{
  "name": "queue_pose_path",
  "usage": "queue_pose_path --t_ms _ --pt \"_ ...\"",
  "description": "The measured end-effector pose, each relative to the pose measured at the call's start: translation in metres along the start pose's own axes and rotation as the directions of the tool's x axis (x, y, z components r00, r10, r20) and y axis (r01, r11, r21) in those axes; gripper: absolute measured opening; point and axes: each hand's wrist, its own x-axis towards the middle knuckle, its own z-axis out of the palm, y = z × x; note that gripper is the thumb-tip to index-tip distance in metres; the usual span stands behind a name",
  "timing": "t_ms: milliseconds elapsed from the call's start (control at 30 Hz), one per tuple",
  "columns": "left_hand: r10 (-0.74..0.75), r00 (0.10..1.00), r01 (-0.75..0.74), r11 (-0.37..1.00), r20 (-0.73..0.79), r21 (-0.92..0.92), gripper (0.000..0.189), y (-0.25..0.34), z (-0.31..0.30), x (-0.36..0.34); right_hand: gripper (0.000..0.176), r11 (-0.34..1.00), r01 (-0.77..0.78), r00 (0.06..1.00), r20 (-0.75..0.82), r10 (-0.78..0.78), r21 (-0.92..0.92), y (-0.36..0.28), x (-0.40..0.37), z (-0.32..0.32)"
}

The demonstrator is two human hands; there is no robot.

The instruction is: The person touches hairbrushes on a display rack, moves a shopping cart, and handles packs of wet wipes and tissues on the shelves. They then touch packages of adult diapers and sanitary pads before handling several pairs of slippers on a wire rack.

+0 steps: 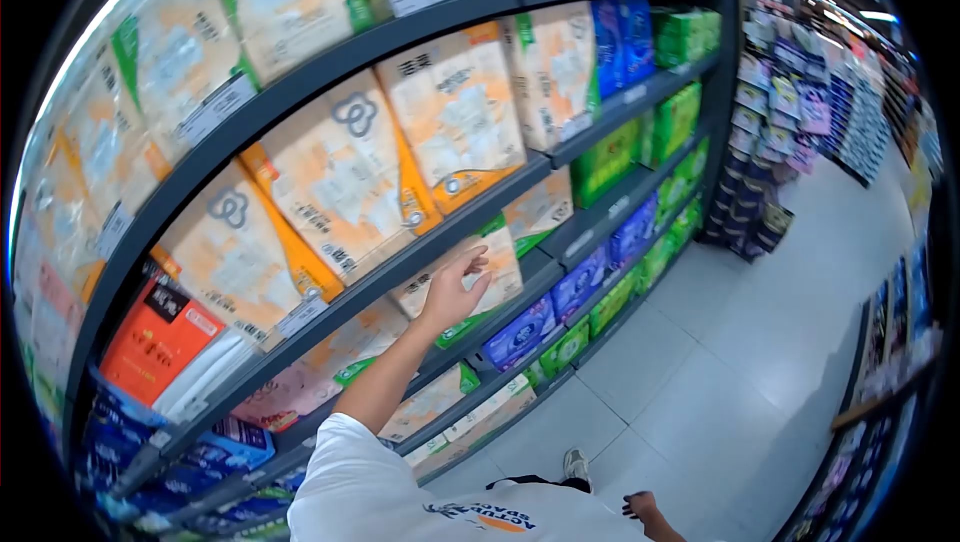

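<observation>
My left hand (pixel 458 287) reaches out to the shelves, its fingers apart and slightly bent, with nothing held. It overlaps a cream-and-green tissue pack (pixel 505 277) on a lower shelf. Just above are larger cream-and-orange packs, among them one with a grey knot logo (pixel 350 177) and another (pixel 455 112) to its right. My right hand (pixel 638 506) hangs low by my side over the floor, small in view, fingers loosely apart.
Dark shelf edges (pixel 400 254) with price tags run across the view. Purple packs (pixel 525 332) and green packs (pixel 605 157) stand farther along. A tiled aisle floor (pixel 660 372) lies to the right, bordered by another shelf (pixel 880 382). Hanging goods (pixel 770 112) are at the far end.
</observation>
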Motion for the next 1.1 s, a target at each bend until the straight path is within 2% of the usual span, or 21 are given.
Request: queue_pose_path --t_ms 33,100,200,233,267,300,333,367,400,467,500,567,600,667,700,800,867,900,967,1000,1100 --pt "0.28 0.952 -0.254 0.949 -0.128 0.188 0.041 0.025 -0.022 -0.009 0.028 0.998 -0.028 1.0 -0.012 0.028 -0.05 0.001 0.01 -0.015" --pt "0.394 0.833 -0.244 0.891 -0.388 0.383 0.031 0.061 -0.071 -0.024 0.028 0.987 -0.043 0.999 -0.027 0.039 -0.156 -0.021 0.022 -0.048" --pt "0.444 0.614 0.037 0.809 -0.652 0.586 0.033 0.068 -0.136 -0.062 0.02 0.861 0.085 0.994 -0.015 -0.107 -0.501 -0.093 0.058 -0.075" --pt "0.466 0.563 0.151 0.754 -0.682 0.64 0.036 0.067 -0.151 -0.073 0.02 0.764 0.251 0.966 0.101 -0.239 -0.595 -0.12 0.109 -0.079" --pt "0.457 0.552 0.181 0.751 -0.697 0.636 0.036 0.063 -0.159 -0.08 0.018 0.136 0.517 0.762 0.382 -0.523 -0.845 -0.146 0.179 -0.085" --pt "0.493 0.486 0.252 0.712 -0.722 0.656 0.043 0.059 -0.166 -0.084 0.022 0.369 0.635 0.677 0.259 -0.689 -0.679 -0.215 0.142 -0.078" --pt "0.533 0.422 0.319 0.67 -0.734 0.67 0.049 0.057 -0.174 -0.091 0.026 0.108 0.813 0.357 0.343 -0.869 -0.572 -0.275 0.135 -0.071" --pt "0.531 0.418 0.326 0.67 -0.737 0.667 0.049 0.059 -0.179 -0.097 0.029 0.366 0.784 0.525 0.222 -0.822 -0.501 -0.348 0.053 -0.05" --pt "0.556 0.41 0.332 0.647 -0.722 0.687 0.056 0.059 -0.18 -0.097 0.028 0.22 0.826 0.41 0.286 -0.866 -0.518 -0.403 0.031 -0.041" --pt "0.613 0.393 0.294 0.622 -0.685 0.726 0.068 0.06 -0.181 -0.089 0.025 0.143 0.866 0.289 0.245 -0.925 -0.48 -0.493 -0.082 -0.019" --pt "0.618 0.393 0.269 0.631 -0.681 0.728 0.068 0.055 -0.184 -0.085 0.025 -0.04 0.928 0.058 0.25 -0.967 -0.371 -0.529 -0.096 -0.009" --pt "0.463 0.56 0.503 0.469 -0.687 0.726 0.069 0.029 -0.19 -0.074 0.028 -0.068 0.931 0.002 0.192 -0.981 -0.358 -0.581 -0.173 0.007" --pt "0.397 0.624 0.54 0.402 -0.672 0.739 0.068 0.007 -0.192 -0.068 0.029 -0.086 0.947 -0.025 0.195 -0.981 -0.311 -0.601 -0.198 0.013" --pt "0.424 0.6 0.546 0.403 -0.679 0.734 0.067 0.003 -0.186 -0.063 0.029 -0.111 0.959 -0.064 0.181 -0.981 -0.26 -0.626 -0.245 0.023" --pt "0.454 0.571 0.571 0.38 -0.684 0.728 0.065 0.003 -0.184 -0.06 0.03 -0.171 0.952 -0.129 0.174 -0.976 -0.253 -0.636 -0.258 0.029" --pt "0.546 0.539 0.472 0.435 -0.641 0.767 0.061 0.025 -0.17 -0.05 0.035 -0.276 0.919 -0.242 0.149 -0.959 -0.283 -0.659 -0.301 0.05" --pt "0.651 0.525 0.326 0.442 -0.549 0.836 0.056 0.041 -0.155 -0.038 0.043 -0.468 0.855 -0.46 0.089 -0.883 -0.221 -0.669 -0.316 0.072" --pt "0.654 0.526 0.315 0.444 -0.544 0.839 0.056 0.04 -0.152 -0.032 0.05 -0.557 0.782 -0.56 0.078 -0.825 -0.281 -0.669 -0.33 0.082" --pt "0.563 0.668 0.321 0.371 -0.486 0.871 0.052 0.029 -0.147 -0.022 0.061 -0.692 0.617 -0.721 0.085 -0.688 -0.375 -0.671 -0.35 0.103" --pt "0.438 0.734 0.375 0.375 -0.519 0.848 0.05 0.017 -0.147 -0.018 0.065 -0.741 0.533 -0.782 0.096 -0.615 -0.408 -0.672 -0.355 0.113" --pt "0.477 0.699 0.398 0.359 -0.533 0.844 0.052 0.014 -0.142 -0.012 0.071 -0.748 0.454 -0.775 0.201 -0.6 -0.484 -0.668 -0.355 0.13"
